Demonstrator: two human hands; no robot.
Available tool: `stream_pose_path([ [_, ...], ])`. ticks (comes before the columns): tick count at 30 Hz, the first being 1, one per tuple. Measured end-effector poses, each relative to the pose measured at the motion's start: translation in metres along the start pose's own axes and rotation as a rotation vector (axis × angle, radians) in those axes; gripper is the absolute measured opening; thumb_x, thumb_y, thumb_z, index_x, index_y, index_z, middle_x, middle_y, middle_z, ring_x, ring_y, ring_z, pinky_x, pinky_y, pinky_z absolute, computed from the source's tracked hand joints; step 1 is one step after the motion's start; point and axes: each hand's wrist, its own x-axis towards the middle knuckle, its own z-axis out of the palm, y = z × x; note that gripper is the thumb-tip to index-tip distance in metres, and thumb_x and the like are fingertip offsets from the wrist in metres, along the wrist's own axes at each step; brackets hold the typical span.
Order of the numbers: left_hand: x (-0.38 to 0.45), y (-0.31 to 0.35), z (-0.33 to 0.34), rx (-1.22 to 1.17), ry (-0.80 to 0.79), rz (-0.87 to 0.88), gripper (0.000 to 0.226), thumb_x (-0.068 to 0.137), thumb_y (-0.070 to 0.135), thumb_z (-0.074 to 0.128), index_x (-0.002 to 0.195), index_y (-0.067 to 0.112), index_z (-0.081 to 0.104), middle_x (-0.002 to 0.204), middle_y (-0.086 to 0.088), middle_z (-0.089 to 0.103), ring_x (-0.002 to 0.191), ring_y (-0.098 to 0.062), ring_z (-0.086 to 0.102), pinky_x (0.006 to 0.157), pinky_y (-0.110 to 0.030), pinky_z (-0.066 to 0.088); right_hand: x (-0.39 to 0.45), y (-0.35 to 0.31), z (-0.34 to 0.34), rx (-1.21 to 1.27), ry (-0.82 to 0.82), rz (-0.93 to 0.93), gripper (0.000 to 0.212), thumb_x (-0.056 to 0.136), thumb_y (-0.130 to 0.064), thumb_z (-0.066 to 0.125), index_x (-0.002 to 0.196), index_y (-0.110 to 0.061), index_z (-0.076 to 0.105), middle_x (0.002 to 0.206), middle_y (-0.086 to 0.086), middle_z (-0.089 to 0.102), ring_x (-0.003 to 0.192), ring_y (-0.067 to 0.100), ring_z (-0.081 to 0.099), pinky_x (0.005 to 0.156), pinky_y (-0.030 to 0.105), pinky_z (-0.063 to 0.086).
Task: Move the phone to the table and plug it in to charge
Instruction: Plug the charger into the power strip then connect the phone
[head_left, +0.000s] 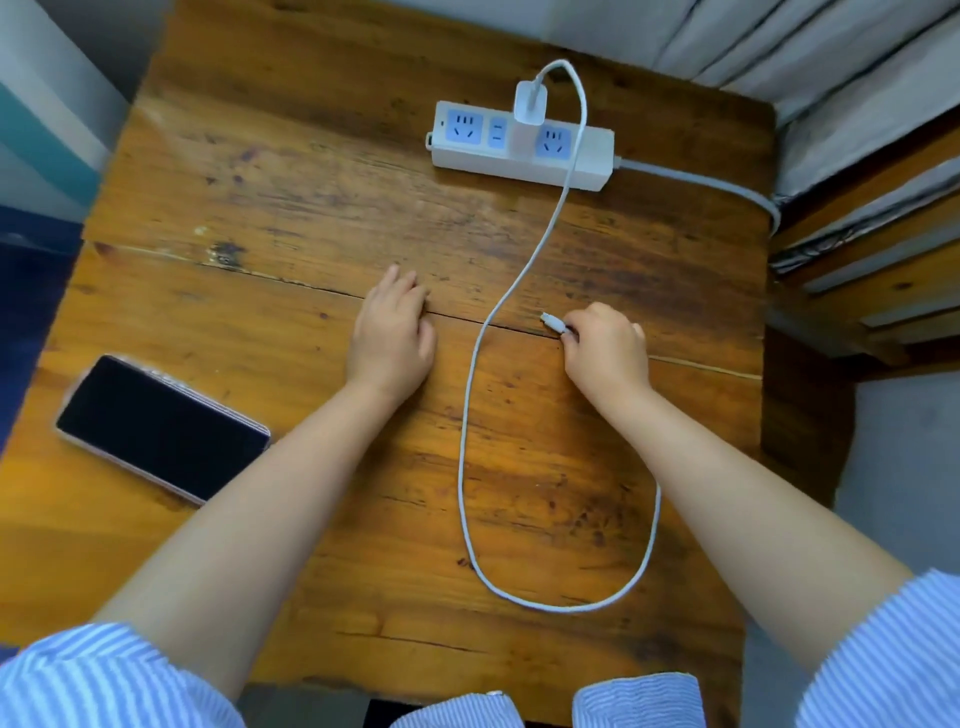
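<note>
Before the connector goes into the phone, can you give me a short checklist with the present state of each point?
1. Phone lies on the table: ok.
2. Charger sits in the power strip: ok.
3. Right hand grips the cable connector: ok.
4. Left hand is free for the phone: ok.
5. Cable without knots: ok.
6. Power strip switched on: cannot tell.

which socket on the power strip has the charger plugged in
The third socket from the left on the power strip, where the white charger stands; the three blue-faced sockets are empty.
</note>
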Motion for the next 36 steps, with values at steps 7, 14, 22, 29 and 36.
stream_pose_path([
  [7, -0.060, -0.024, -0.027, 0.100, 0.070, -0.109, 0.036, 0.086, 0.002, 0.050, 0.121, -0.005, 0.053, 0.133, -0.022, 0.053, 0.133, -0.034, 0.037, 0.110, -0.046, 0.031, -0.064, 0.003, -0.005, 0.281, 0.099, -0.204, 0.012, 0.083, 0.007, 0.055, 0.093, 0.006, 0.062, 0.089, 0.024, 0.067, 0.081, 0.034, 0.061, 0.068, 0.025, 0.040],
  [14, -0.109, -0.043, -0.060, 0.311, -0.012, -0.211, 0.044, 0.083, -0.002, 0.051, 0.127, -0.004, 0.046, 0.140, -0.023, 0.043, 0.136, -0.035, 0.030, 0.109, -0.049, 0.030, -0.090, -0.049, -0.012, 0.398, 0.056, -0.516, 0.011, 0.079, 0.009, 0.058, 0.089, 0.009, 0.063, 0.083, 0.027, 0.067, 0.077, 0.037, 0.062, 0.068, 0.041, 0.050],
  [22, -0.133, -0.084, -0.100, 0.735, -0.354, -0.249, 0.085, 0.081, 0.021, 0.065, 0.144, 0.015, 0.009, 0.157, -0.010, 0.006, 0.144, -0.025, 0.000, 0.116, -0.040, 0.019, -0.108, -0.084, 0.008, 0.467, -0.056, -0.553, 0.015, 0.082, 0.008, 0.055, 0.093, 0.007, 0.065, 0.090, 0.026, 0.065, 0.085, 0.036, 0.060, 0.073, 0.036, 0.044],
  [29, -0.114, -0.106, -0.110, 0.881, -0.654, 0.045, 0.089, 0.084, 0.002, 0.056, 0.145, 0.016, -0.008, 0.158, -0.004, -0.007, 0.144, -0.020, -0.008, 0.119, -0.036, 0.009, -0.121, -0.116, 0.023, 0.533, 0.022, -0.504, 0.019, 0.075, 0.013, 0.060, 0.093, 0.009, 0.065, 0.084, 0.028, 0.068, 0.077, 0.036, 0.065, 0.073, 0.039, 0.051],
  [36, -0.098, -0.119, -0.123, 0.820, -0.686, 0.254, 0.095, 0.075, 0.021, 0.072, 0.145, 0.013, 0.008, 0.153, -0.007, 0.019, 0.140, -0.022, 0.019, 0.112, -0.032, 0.029, -0.133, -0.141, 0.044, 0.557, 0.108, -0.447, 0.013, 0.067, 0.015, 0.069, 0.079, 0.008, 0.069, 0.074, 0.025, 0.073, 0.067, 0.032, 0.069, 0.063, 0.025, 0.045],
])
